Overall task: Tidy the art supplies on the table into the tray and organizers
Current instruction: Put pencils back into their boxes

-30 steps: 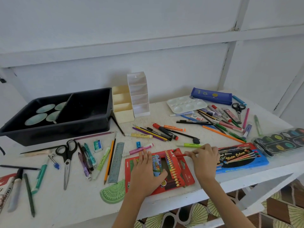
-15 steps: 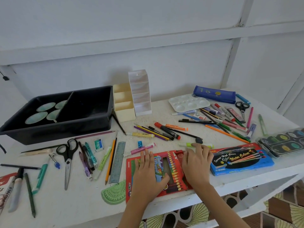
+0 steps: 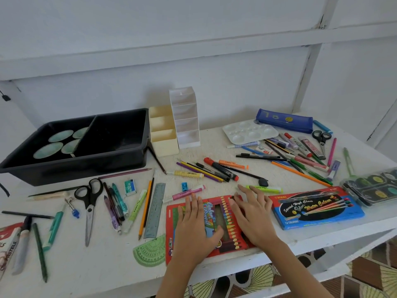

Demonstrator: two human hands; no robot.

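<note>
White table against a pale panelled wall, strewn with pens and pencils; the black tray and the two stepped organizers stand at the rear left. I rest my left hand and right hand spread flat, gripping nothing, on the red colour-pencil box at the near edge. I judge this pressure steadies the box and closes its flap before lifting it toward the tray.

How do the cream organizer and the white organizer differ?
The cream organizer is shorter, with three compartments; the white organizer is taller, with four. The cream one stands beside the black tray, the white one farther from it. Both look empty and stand against the wall.
</note>
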